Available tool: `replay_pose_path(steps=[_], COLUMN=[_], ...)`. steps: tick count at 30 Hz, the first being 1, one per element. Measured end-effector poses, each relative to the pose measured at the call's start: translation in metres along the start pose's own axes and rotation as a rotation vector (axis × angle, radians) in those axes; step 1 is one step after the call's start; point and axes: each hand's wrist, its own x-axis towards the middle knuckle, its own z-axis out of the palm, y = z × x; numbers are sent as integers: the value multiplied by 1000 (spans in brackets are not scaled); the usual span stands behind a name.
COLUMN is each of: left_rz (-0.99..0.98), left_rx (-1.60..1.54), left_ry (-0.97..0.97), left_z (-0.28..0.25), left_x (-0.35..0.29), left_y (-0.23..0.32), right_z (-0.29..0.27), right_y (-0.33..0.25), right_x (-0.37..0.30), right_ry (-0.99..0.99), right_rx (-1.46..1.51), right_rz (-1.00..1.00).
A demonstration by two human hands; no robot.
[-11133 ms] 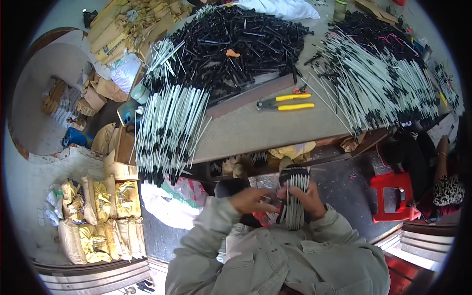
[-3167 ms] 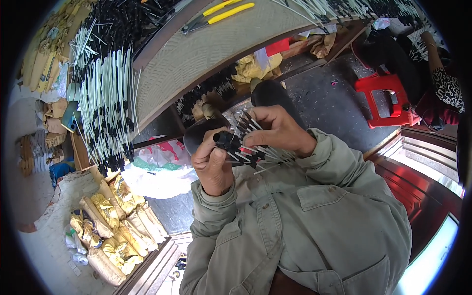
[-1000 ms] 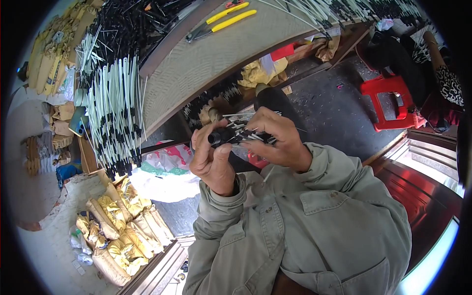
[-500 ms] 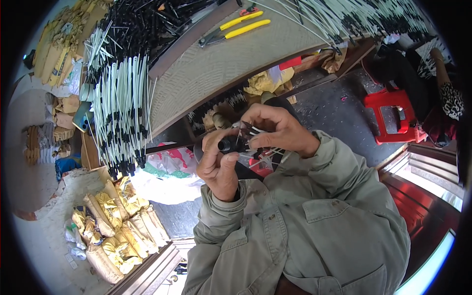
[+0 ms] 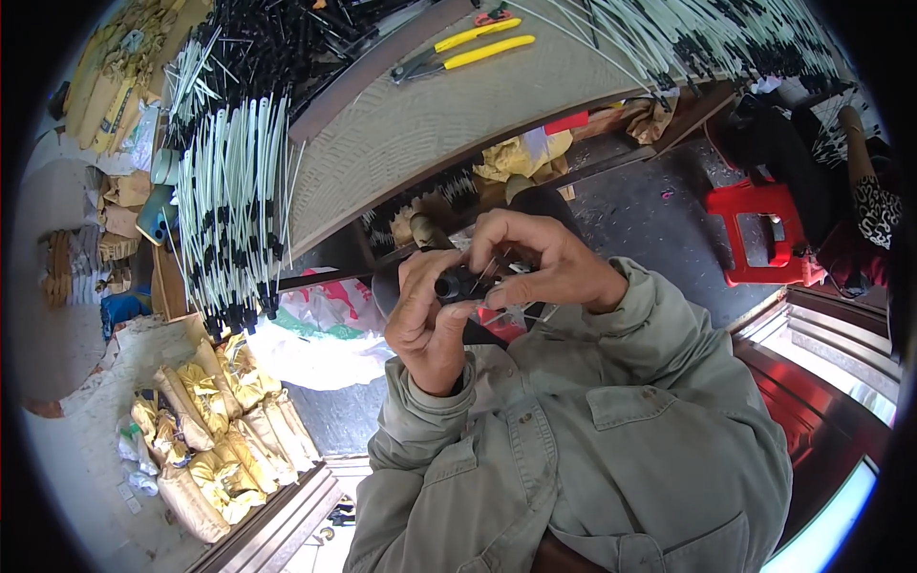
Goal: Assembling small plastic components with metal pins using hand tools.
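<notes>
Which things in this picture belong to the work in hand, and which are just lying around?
Likely part of the job:
left hand, holding a black piece
right hand, at its other end
bundled pale rods

Apparently lying about:
yellow-handled pliers
wrapped packages
plastic bag

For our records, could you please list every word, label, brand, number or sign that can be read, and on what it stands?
None can be read.
Bag: pink and green patches, no legible words.
Yellow strip: any marks too small and blurred.
Black piece, pliers: no text visible.
</notes>
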Motion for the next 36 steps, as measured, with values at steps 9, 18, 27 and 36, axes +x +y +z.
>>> replay_pose_path(steps=[9, 18, 27, 36], left_rz=[-94, -37, -5, 143], left_rx=[25, 98, 145, 314], left_ry=[190, 244, 238, 55], left_z=[12, 13, 14, 21], left_x=[-8, -5, -7, -13], left_y=[0, -12, -9, -2], right_z=[13, 11, -13, 11], right_y=[14, 33, 28, 25], right_x=[-14, -14, 0, -29], right_ry=[239, 370, 73, 241], right_rx=[-85, -870, -857, -1091], right_rz=[-124, -573, -618, -687])
